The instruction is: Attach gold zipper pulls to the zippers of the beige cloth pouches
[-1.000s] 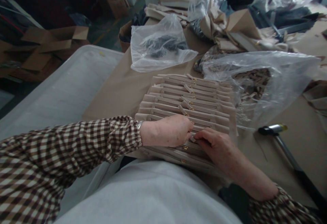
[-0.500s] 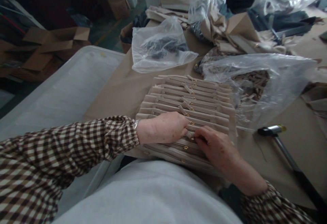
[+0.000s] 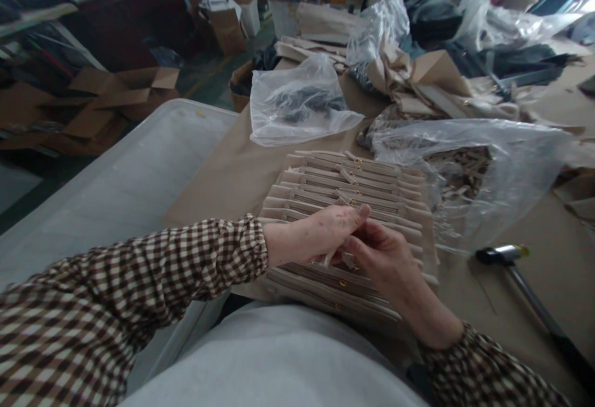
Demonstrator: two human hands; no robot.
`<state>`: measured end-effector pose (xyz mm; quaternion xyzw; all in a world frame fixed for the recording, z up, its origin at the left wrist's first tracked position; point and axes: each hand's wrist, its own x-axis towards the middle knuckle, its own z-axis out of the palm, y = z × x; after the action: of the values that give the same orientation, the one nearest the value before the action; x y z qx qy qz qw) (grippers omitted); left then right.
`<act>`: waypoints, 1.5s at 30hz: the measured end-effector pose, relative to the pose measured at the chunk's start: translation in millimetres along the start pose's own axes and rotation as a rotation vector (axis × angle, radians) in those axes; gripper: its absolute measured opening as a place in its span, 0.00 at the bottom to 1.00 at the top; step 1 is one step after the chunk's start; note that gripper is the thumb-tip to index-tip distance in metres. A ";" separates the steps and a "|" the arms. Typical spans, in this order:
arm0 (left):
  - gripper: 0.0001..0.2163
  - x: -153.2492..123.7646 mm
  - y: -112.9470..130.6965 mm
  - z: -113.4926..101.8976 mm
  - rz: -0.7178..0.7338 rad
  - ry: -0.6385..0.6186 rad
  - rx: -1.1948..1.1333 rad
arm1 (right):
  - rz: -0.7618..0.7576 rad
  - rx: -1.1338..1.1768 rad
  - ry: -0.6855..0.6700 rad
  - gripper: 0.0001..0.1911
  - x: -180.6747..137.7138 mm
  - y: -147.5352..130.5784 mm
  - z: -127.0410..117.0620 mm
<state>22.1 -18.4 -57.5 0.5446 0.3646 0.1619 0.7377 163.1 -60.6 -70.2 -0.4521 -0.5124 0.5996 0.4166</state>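
Observation:
Overlapping beige zippered fabric pieces [image 3: 297,197] lie in a stack on the table before me, with gold zipper sliders and several narrow fabric pulls. My left hand [image 3: 316,233] is above the nearer rows, fingers pressed together. A short light beige fabric strip [image 3: 329,257] pokes out below those fingers. Against it from the right comes my right hand [image 3: 390,261], its thumb and fingers in a pinch. What sits between its fingertips is hidden. Just under the hands, a gold zipper slider [image 3: 343,283] shows on a near row.
A hammer [image 3: 504,254] with a dark handle lies at the right. Behind it is a clear plastic bag [image 3: 520,165] of small beige strips. Another plastic bag [image 3: 297,100] holds dark pieces. At the left stands a large translucent bin [image 3: 153,165]; open cardboard boxes [image 3: 125,88] are beyond it.
Both hands have come together and lifted slightly off the zippered pieces, the fingertips now meeting. The light strip now shows below my left hand. The view has tilted up a little.

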 end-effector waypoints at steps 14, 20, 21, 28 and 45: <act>0.25 5.0 7.2 0.9 -0.002 -0.023 -0.194 | 0.192 0.252 0.187 0.09 14.2 -16.8 -3.4; 0.25 -15.7 5.8 -12.5 -0.112 0.006 0.028 | 0.095 0.024 0.164 0.05 -20.2 -22.7 -22.4; 0.25 -20.1 6.3 -13.4 -0.139 0.013 0.064 | 0.090 -0.056 0.119 0.04 -27.2 -23.0 -23.8; 0.24 -36.6 4.6 -4.7 -0.256 -0.080 0.152 | 0.011 -0.630 -0.029 0.05 -51.2 -20.2 -27.9; 0.06 -30.2 -1.0 2.4 -0.288 -0.118 -0.021 | -0.001 -0.195 0.051 0.08 -38.7 -10.7 -7.1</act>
<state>3.1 -39.6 -47.1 0.4874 0.3930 0.0259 0.7793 179.8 -94.7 -55.6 -0.5057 -0.5577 0.5347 0.3838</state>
